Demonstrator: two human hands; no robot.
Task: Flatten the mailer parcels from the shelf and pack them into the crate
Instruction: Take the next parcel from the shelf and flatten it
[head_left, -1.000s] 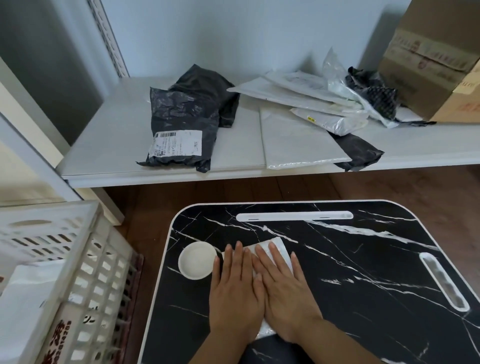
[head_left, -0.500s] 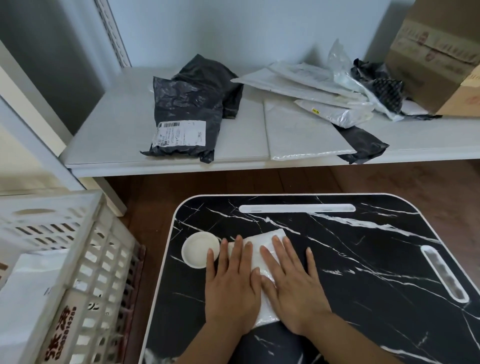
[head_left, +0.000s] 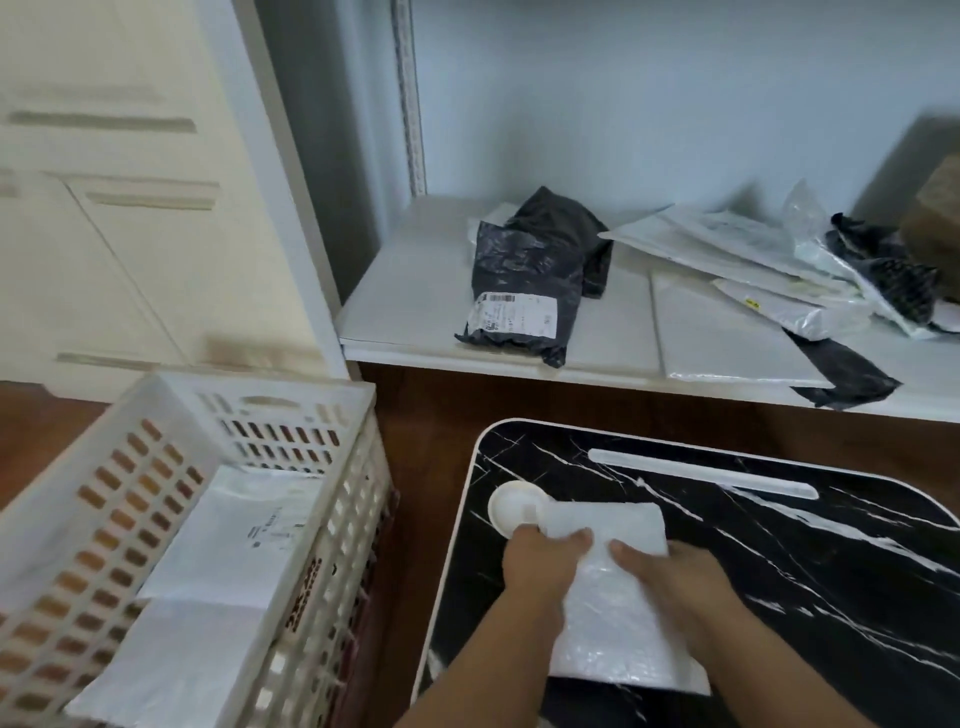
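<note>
Looks light, soft, slippery: white mailer (head_left: 618, 597) pinched by left hand (head_left: 540, 564) and right hand (head_left: 670, 579) at its side edges, best grip there.

This looks like a room in a home used for sorting post — not a warehouse. A dark wooden floor (head_left: 431, 441) runs through the middle of the frame, and cream panelled cupboard doors (head_left: 119, 234) fill the upper left. At upper right a low white shelf (head_left: 410, 322) against a pale wall carries loose black and white mailer parcels (head_left: 524, 286) and, at the far right edge, a brown cardboard box (head_left: 935, 218). At lower left stands a white slotted plastic crate (head_left: 156, 519); at lower right a small black marble-patterned tabletop (head_left: 805, 545) — a domestic lap-desk kind.
</note>
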